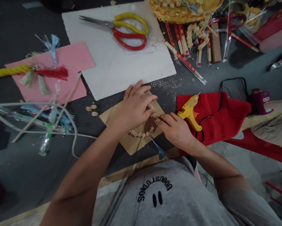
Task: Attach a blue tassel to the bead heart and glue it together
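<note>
A ring of small pale flower-shaped pieces [141,134] lies on a tan square card [131,147] in front of me. A blue tassel [161,153] trails from its near side toward the table edge. My left hand [135,108] rests over the card and the ring's far left part, fingers spread, with its thumb at the ring. On the right side, my right hand [175,128] has its fingers curled together, with the thumb and fingertips closed at the ring's edge. Both hands partly hide the ring.
Scissors [129,28] lie on a white board [108,78]. A yellow glue gun [190,110] rests on red cloth [216,125], its black cord running right. Tassels cover pink paper [77,56]. Wrapped chopsticks [185,62] and a wicker basket [185,14] stand at the back; white cable [76,135] loops left.
</note>
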{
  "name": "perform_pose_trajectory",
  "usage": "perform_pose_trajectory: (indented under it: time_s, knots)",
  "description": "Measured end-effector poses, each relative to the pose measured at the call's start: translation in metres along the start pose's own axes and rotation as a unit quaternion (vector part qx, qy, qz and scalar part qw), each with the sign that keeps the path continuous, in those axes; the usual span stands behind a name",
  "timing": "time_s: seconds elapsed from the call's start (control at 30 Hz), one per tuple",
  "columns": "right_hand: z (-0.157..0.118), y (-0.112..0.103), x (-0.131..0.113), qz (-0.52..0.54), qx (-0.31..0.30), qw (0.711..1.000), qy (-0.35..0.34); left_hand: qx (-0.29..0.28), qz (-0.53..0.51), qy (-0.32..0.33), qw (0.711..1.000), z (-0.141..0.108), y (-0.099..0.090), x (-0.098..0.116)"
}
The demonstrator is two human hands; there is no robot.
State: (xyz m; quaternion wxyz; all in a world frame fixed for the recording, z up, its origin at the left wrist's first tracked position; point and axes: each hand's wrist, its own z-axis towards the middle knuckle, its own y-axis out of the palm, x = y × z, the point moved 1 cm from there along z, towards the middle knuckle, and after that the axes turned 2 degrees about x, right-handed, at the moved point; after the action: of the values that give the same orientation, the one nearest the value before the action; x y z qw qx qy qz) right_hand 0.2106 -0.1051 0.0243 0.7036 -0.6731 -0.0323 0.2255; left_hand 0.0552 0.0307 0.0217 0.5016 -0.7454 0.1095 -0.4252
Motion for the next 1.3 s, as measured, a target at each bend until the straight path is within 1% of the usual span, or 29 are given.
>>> perform_pose_trajectory:
  time_s: [0.3,0.4,0.57,0.67,0.77,0.9,1.0,1.1,1.3]
  knots:
    - [-0.0015,0.0006,-0.0010,0.018,-0.026,0.999,0.013,-0.023,0.003,0.018,1.000,-0.0015,-0.0024,-0.0023]
    - [-0.0014,0.0007,-0.0015,0.026,-0.042,0.999,0.021,-0.019,0.000,0.018,1.000,-0.0014,-0.0024,-0.0012]
    - [-0.0002,-0.0014,-0.0016,0.007,-0.023,1.000,0.019,0.003,-0.015,0.000,1.000,0.0002,-0.0038,0.0030]
    - [0.0008,-0.0033,-0.0022,-0.001,-0.012,1.000,0.011,-0.012,-0.020,0.007,1.000,0.0005,-0.0050,0.0047]
    - [0.0012,-0.0050,-0.0032,0.000,-0.025,1.000,0.015,-0.027,-0.019,0.023,0.999,-0.0009,-0.0056,0.0042]
    - [0.0011,-0.0067,-0.0043,0.001,-0.036,0.999,0.019,-0.022,-0.006,0.041,0.999,-0.0040,-0.0050,0.0022]
    - [0.0009,-0.0071,-0.0047,-0.001,-0.036,0.999,0.019,-0.026,-0.011,0.041,0.999,-0.0048,-0.0038,0.0012]
    - [0.0011,-0.0073,-0.0054,-0.014,-0.038,0.999,0.019,-0.017,-0.012,0.048,0.999,-0.0054,-0.0035,0.0016]
    - [0.0019,-0.0087,-0.0065,-0.024,-0.037,0.999,0.016,-0.012,0.008,0.044,0.999,-0.0083,-0.0063,0.0074]
